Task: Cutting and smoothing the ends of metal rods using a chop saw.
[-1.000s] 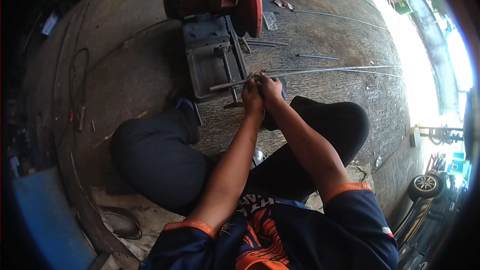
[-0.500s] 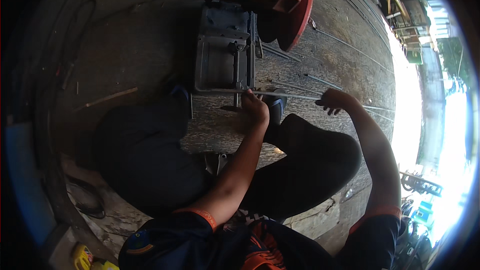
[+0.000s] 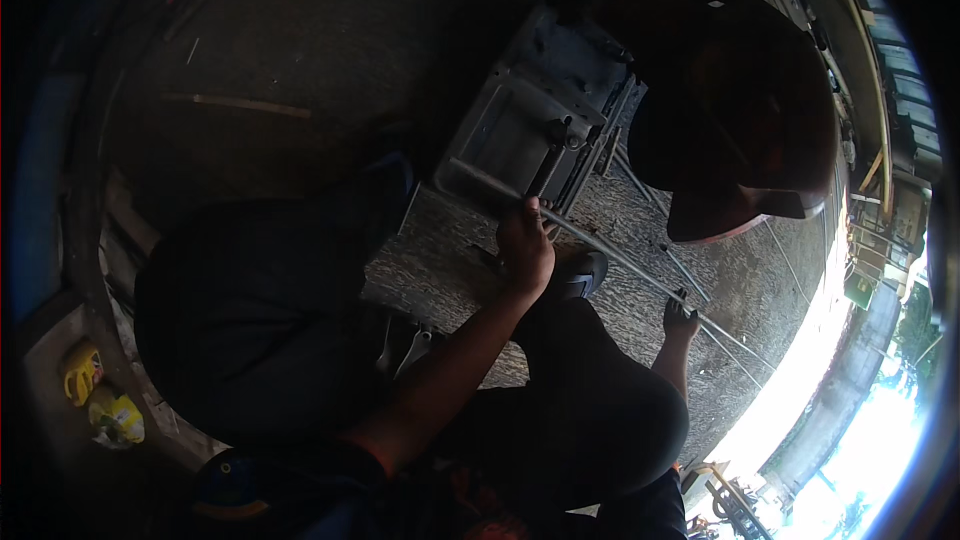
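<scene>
A long thin metal rod [image 3: 620,256] lies slantwise across the near edge of a cut-off saw's grey metal base [image 3: 478,178]. My left hand [image 3: 527,248] grips the rod close to that base, thumb on top. Farther along to the right, my right hand [image 3: 680,322] is closed around the same rod, its fingers dark and partly hidden. Above and to the right looms the saw's dark reddish guard and head [image 3: 740,110]. A clamp with a bolt [image 3: 570,136] sits on the base beside my left hand.
Other thin rods [image 3: 690,274] lie on the worn ground near the saw. My sandalled foot [image 3: 583,274] is beside the left hand. A spanner-like metal tool [image 3: 413,350] lies between my legs. Yellow items [image 3: 84,374] stand at lower left, and a wooden strip [image 3: 245,105] lies upper left.
The view has tilted, so the saw appears farther right and slanted. My right hand has shifted along with the rod and now closes on it; my left hand keeps its hold near the base.
</scene>
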Demonstrator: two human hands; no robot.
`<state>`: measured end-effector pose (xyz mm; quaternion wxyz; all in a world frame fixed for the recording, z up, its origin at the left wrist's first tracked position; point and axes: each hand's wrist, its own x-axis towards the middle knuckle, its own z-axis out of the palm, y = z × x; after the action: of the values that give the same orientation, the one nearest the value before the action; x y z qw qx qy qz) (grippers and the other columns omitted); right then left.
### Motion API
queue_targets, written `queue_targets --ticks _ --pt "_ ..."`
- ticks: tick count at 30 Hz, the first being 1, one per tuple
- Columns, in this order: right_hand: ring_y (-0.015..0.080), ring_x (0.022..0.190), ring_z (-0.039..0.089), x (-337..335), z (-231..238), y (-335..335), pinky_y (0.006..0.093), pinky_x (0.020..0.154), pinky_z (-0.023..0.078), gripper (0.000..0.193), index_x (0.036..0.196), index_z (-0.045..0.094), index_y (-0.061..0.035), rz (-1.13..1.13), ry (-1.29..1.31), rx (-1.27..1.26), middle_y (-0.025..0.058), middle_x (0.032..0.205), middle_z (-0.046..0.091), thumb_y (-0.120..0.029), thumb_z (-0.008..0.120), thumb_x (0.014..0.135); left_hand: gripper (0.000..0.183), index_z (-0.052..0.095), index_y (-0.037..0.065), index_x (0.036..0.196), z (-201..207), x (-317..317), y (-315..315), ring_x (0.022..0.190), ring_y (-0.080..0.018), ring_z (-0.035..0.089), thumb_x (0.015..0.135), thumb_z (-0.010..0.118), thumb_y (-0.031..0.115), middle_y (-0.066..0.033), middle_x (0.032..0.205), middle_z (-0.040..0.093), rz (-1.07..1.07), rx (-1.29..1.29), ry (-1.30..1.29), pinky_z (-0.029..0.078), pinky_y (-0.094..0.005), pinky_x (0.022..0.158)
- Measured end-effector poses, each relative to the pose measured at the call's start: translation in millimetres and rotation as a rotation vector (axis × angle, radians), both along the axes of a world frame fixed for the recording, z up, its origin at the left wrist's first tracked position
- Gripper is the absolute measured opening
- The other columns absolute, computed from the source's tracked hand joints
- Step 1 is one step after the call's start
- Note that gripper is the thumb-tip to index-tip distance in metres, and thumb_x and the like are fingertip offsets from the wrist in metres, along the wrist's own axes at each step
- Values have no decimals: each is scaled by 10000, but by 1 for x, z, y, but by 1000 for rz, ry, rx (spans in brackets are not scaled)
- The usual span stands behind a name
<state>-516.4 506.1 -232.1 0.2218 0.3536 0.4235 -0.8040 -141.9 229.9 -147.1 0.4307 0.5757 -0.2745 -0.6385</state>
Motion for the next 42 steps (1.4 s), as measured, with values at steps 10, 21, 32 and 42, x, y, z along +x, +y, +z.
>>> queue_targets --ticks 10,21,32,42 --pt "276 944 545 -36 -10 -112 438 917 428 382 1241 473 -32 17 169 225 140 1071 538 -197 262 968 350 581 -66 918 -8 -20 -108 738 -181 651 994 473 258 -113 821 609 43 -141 142 599 -329 645" --pt "305 1209 492 42 5 -270 472 1049 355 555 1365 408 -67 927 340 -859 168 1340 492 -438 449 955 290 548 -59 983 -66 20 -286 740 -223 634 985 497 226 -141 871 596 136 -36 -102 592 -356 670" --pt "275 1240 473 74 -45 -256 452 1044 345 524 1375 396 -62 977 305 -543 140 1350 495 -378 473 964 254 510 44 1211 -99 51 -326 953 -243 606 960 495 84 -120 1121 566 175 294 180 565 -391 865" --pt "231 1047 611 139 22 -262 356 878 448 463 1364 414 -22 1498 453 455 103 1228 612 -205 505 948 259 638 18 1077 -152 67 -222 1005 -379 620 873 538 141 -227 1061 648 -585 -287 -1130 501 -420 893"
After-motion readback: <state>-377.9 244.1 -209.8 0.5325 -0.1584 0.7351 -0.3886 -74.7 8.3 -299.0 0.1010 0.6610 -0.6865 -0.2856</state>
